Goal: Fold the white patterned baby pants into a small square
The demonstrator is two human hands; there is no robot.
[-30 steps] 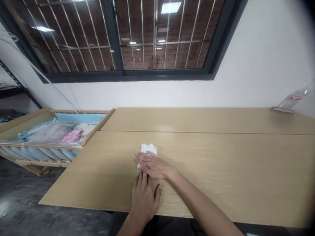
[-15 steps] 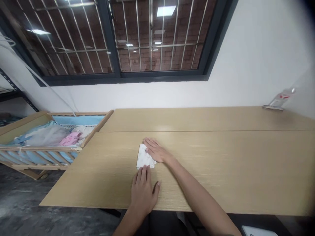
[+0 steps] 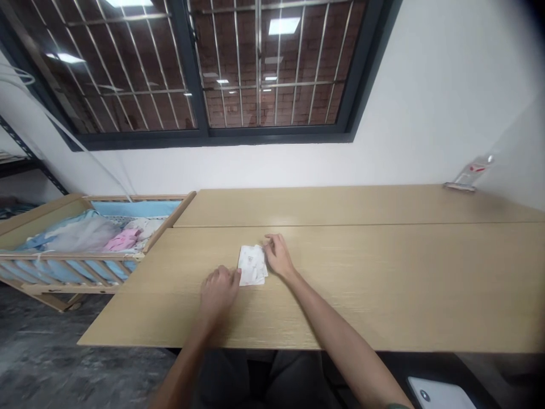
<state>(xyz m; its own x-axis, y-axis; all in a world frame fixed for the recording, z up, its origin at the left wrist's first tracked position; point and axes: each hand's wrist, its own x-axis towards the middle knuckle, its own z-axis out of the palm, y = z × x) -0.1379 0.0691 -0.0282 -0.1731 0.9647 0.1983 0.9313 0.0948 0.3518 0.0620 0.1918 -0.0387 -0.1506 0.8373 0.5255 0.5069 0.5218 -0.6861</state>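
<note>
A small folded white cloth [image 3: 252,266] with faint printed marks lies flat on the wooden tabletop [image 3: 361,278]. At its left edge is my left hand [image 3: 219,291], fingers curled in and thumb tip touching the cloth's side; motion slightly blurs this hand. My right hand [image 3: 279,257] rests by the upper right corner, its fingers bent and thumb against the cloth's edge. What lies under the curled fingers of both hands is partly hidden.
A wooden cot [image 3: 168,227] with blue lining and bedding adjoins the table on the left. A clear plastic package [image 3: 468,175] leans by the wall at the back right. A white device [image 3: 440,393] lies below the front edge. A barred window [image 3: 272,133] is above.
Both hands have gone from lying flat to bent fingers. My left hand has shifted left to the cloth's side; my right hand has moved off the cloth to its right corner.
</note>
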